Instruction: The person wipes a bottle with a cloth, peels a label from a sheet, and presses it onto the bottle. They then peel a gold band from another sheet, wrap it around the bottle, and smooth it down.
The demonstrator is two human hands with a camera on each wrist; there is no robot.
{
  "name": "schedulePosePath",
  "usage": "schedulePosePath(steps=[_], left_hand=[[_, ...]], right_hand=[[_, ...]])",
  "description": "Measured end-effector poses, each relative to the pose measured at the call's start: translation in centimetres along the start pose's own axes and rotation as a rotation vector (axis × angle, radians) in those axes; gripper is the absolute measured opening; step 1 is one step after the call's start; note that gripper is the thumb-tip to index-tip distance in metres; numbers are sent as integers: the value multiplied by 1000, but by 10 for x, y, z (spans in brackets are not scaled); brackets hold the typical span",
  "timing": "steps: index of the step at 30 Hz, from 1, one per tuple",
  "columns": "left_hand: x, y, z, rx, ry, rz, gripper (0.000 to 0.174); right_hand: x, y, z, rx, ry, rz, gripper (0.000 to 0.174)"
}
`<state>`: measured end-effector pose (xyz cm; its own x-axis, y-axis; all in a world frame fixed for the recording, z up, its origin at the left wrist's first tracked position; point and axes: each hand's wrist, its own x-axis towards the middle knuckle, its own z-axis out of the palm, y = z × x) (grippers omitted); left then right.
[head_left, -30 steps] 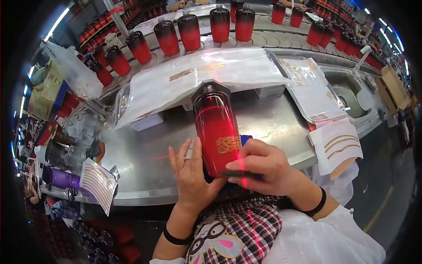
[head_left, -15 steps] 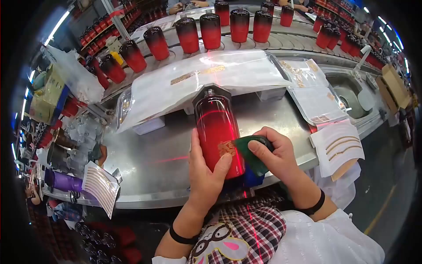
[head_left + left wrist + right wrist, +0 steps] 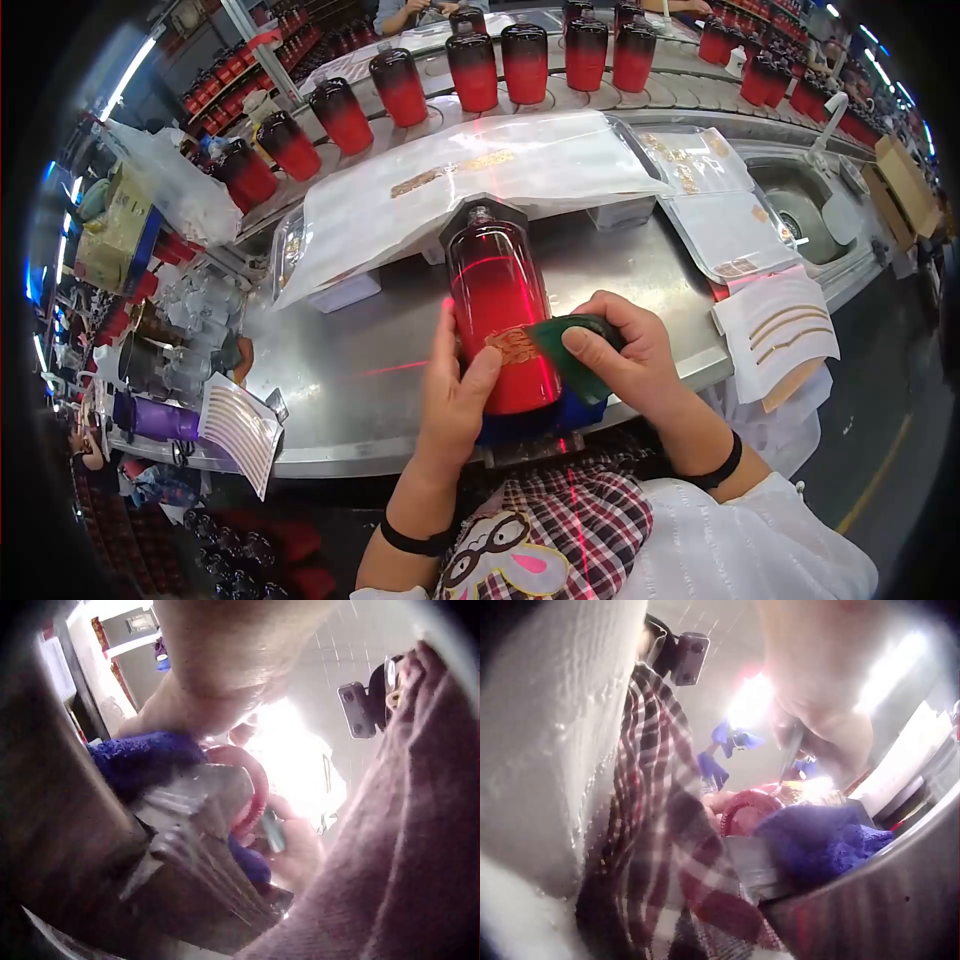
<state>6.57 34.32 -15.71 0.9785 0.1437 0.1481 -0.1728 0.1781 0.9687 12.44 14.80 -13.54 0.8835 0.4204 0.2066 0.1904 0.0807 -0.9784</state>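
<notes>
A red-to-black gradient bottle (image 3: pixel 497 300) lies on its side on a blue cloth-padded cradle (image 3: pixel 545 418) at the near edge of the steel table (image 3: pixel 360 370). A gold decal (image 3: pixel 513 345) sits on its lower body. My left hand (image 3: pixel 455 395) grips the bottle's left side, thumb by the decal. My right hand (image 3: pixel 620 355) pinches a green scraper card (image 3: pixel 562 350) against the decal's right edge. In the left wrist view the bottle's red base (image 3: pixel 251 791) and the blue cloth (image 3: pixel 142 761) show. The right wrist view shows the blue cloth (image 3: pixel 817 844).
A tray under a white plastic sheet (image 3: pixel 470 175) with gold decals lies behind the bottle. A second tray (image 3: pixel 725 225) and a sink (image 3: pixel 800 215) sit at the right. Several red bottles (image 3: pixel 500 65) ride a conveyor beyond. Decal sheets (image 3: pixel 785 335) hang at the right edge, others (image 3: pixel 240 430) at left.
The right hand, first low by the bottle's base, came up with the green card and now presses it at the decal. The left hand's thumb closed in beside the decal.
</notes>
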Motion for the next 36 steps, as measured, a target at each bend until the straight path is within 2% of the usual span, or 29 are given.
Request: schedulePosePath(steps=[1,6,22,25,33,36], left_hand=[[0,-3,1,69,19,13,77],[2,6,7,-17,13,-12,74],[3,4,8,-77,45,-8,73],[7,7,11,52,45,-24,72],[9,6,11,19,78,-37,67],[9,6,11,36,82,-32,67]], right_hand=[[0,0,0,-26,1,-18,18],[1,3,0,-87,19,-59,19],[0,6,-2,-71,14,-31,19],[0,7,-2,-70,15,-31,20],[1,8,-2,-127,26,-79,20],[0,6,-1,-83,26,-43,20]])
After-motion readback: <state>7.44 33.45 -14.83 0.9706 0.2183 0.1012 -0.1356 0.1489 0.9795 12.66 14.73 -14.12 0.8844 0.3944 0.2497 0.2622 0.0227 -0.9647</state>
